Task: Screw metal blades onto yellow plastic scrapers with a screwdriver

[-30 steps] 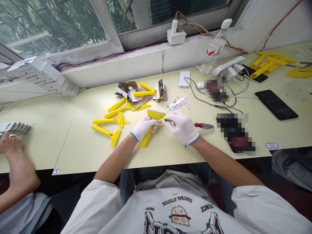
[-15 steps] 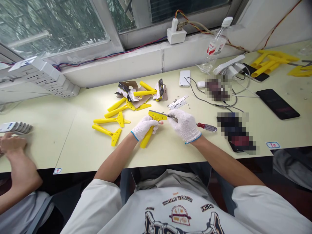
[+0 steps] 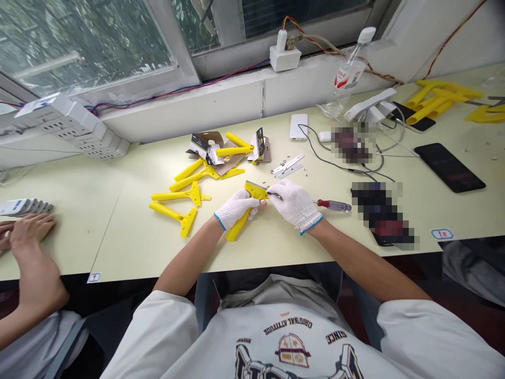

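My left hand [image 3: 238, 208], in a white knit glove with a blue cuff, is closed round a yellow scraper [image 3: 238, 227], its head tilted up and its handle pointing down toward me. A grey blade edge [image 3: 255, 184] runs along the top of the head. My right hand [image 3: 292, 202], gloved alike, is closed in a pinch at the head's right end. A small dark bit shows at its fingertips, too small to name. A screwdriver [image 3: 334, 206] with a red and clear handle lies on the table just right of that hand, its shaft end partly hidden.
Several yellow scrapers [image 3: 173, 196] lie to the left. Behind are opened card packages [image 3: 229, 158], loose blades [image 3: 290, 167] and tiny screws. Phones [image 3: 450, 167], cables, a power bank [image 3: 299, 127] and a bottle [image 3: 349, 76] stand right. Another person's hand [image 3: 31, 231] rests at far left.
The scraper head has turned slightly clockwise and shifted right. My right hand has moved a little left and down, closer against the head's end. The other person's hand has moved right.
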Tool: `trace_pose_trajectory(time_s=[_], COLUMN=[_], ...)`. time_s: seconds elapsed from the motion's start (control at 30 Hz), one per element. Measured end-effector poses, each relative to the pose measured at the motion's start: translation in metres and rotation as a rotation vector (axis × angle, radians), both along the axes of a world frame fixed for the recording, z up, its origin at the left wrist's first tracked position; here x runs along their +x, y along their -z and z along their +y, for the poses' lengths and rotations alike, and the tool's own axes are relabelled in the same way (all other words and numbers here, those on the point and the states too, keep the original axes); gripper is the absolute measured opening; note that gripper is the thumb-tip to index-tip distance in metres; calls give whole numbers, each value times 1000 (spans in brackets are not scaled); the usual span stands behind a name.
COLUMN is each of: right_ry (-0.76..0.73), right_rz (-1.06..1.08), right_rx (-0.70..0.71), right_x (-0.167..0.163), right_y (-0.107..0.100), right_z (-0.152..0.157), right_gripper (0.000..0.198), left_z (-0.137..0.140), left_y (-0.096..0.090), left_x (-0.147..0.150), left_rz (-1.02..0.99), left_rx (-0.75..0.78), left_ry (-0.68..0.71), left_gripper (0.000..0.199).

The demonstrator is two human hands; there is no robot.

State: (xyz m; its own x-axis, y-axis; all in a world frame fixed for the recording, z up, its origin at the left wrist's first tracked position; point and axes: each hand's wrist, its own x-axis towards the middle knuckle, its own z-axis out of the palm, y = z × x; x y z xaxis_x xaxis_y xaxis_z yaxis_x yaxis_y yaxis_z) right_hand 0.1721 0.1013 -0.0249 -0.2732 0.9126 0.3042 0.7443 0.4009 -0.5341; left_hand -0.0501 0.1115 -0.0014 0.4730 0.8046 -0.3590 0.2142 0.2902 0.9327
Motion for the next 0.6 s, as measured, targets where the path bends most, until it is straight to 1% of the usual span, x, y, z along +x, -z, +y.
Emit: trace_pose_trajectory(time_s=[0.13,0.27,0.37,0.47,0.53,0.6], right_ry=[-12,-23,-34,-64,-72,-71], right_rz=[6,28,41,16,5,-7], right_rx=[6,6,-27,-62,-71,-80], right_x=[-1,-2,-2,0,1,1], right_y=[-1,-2,0,3,5,7], right_z=[-1,-1,2,5,6,7], right_gripper=[22,22,19,15,19,28], left_z=[-1,-2,-2,-2,-2,-3], left_y=[3,7,8,7,6,3], left_x=[1,2,3,4,4,4], left_rz=[-21,-58,-45,-27,-11,7], left_rx=[-29,-94,-90,-69,-48,-25], left_ry=[5,-37,-55,-41,-27,-7], left_gripper=[25,20,22,23,25,27])
